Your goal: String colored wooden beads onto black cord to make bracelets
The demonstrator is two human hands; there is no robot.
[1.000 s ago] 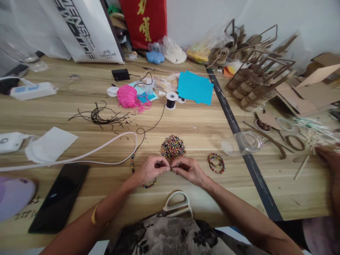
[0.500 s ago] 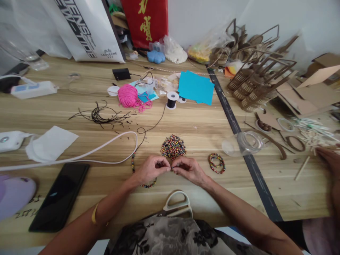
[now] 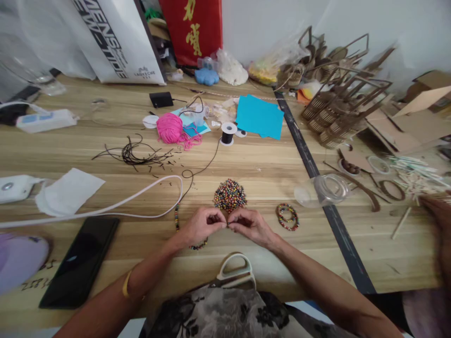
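Just in front of a heap of small multicoloured beads (image 3: 230, 195), my left hand (image 3: 205, 226) and my right hand (image 3: 251, 226) meet fingertip to fingertip, both pinched closed. A tiny dark bit shows between the fingertips, too small to tell whether bead or cord end. A strand of beads (image 3: 199, 245) on black cord curves out from under my left hand, which seems to pinch its end. From the strand, the black cord (image 3: 201, 170) runs up to a white spool (image 3: 229, 134). Two finished-looking bead rings (image 3: 287, 216) lie right of my right hand.
White-handled scissors (image 3: 237, 272) lie close to my body. At left are a black phone (image 3: 79, 263), a white cable (image 3: 141, 192) and cut black cords (image 3: 134, 152). Pink yarn (image 3: 169, 127) and blue sheets (image 3: 260, 116) lie farther back. Another person's hand (image 3: 439, 211) is at the right edge.
Almost nothing differs. Both hands stay pinched together in the same place, with only a slight shift of the whole view.
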